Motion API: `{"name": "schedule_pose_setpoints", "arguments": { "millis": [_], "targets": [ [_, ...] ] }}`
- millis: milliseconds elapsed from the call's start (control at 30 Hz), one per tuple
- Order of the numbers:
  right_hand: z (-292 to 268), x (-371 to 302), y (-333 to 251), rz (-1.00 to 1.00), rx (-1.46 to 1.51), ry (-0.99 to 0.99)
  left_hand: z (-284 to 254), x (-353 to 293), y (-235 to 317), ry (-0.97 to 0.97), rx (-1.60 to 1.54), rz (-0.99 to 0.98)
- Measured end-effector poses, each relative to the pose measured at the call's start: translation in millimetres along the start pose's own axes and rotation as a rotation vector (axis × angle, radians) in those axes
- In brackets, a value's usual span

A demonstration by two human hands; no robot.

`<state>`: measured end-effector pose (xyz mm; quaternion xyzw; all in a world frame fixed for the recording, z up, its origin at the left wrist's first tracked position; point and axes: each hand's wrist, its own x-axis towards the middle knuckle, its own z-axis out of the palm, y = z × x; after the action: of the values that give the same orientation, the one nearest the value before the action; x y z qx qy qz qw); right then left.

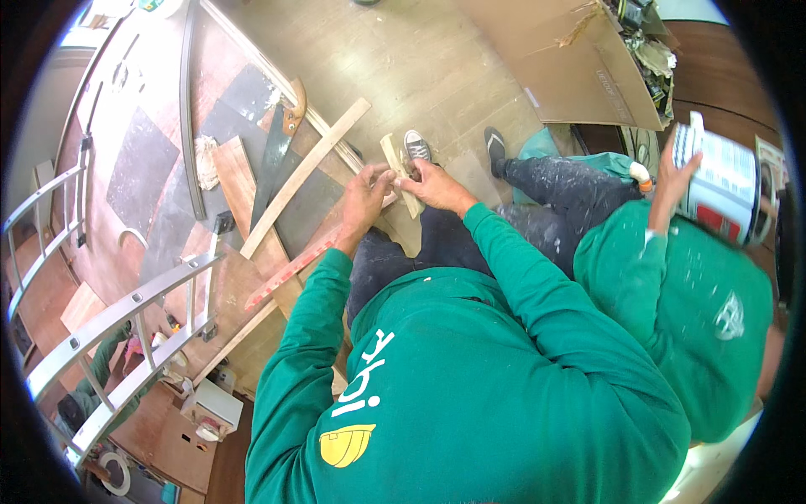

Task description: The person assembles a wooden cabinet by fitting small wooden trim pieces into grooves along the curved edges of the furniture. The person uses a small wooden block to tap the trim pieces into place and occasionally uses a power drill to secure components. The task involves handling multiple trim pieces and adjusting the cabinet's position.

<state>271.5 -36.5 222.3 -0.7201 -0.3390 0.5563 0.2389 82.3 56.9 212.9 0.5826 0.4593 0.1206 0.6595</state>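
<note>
A short pale wood strip (pixel 390 153) stands out between my two hands, above my knees. My right hand (pixel 437 188) has its fingers closed round the middle of the strip. Beside it, my left hand (pixel 366 200) is pinched together, its fingertips at the strip's left edge; what lies between them is too small to make out. Below my left wrist runs a long thin strip with red marks (pixel 290 273). Left of my hands, a longer wood batten (pixel 309 175) lies slanted across boards, close to a handsaw (pixel 290 118) with a wooden handle.
To my right sits a co-worker in a green top (pixel 672 294), holding a white can (pixel 718 176). A large cardboard box (pixel 571 67) stands ahead on the right. An aluminium ladder (pixel 126 311) lies on the left, near dark tiles (pixel 143 160) and a plank (pixel 238 181).
</note>
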Motion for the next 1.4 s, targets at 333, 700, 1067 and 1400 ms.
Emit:
{"name": "schedule_pose_setpoints", "arguments": {
  "millis": [333,700,1067,1400],
  "targets": [
    [0,-38,-22,-0.127,-0.110,0.236,-29,-11,-27,0.084,-0.021,0.178],
    [-33,-108,-50,-0.266,-0.198,0.105,16,-43,97,-0.207,-0.657,-0.206],
    [-20,-153,-43,-0.342,-0.180,0.299,24,-43,83,-0.284,-0.480,-0.056],
    [-20,-140,-47,-0.301,-0.127,0.402,39,-54,92,-0.187,-0.541,0.001]
  ]
}}
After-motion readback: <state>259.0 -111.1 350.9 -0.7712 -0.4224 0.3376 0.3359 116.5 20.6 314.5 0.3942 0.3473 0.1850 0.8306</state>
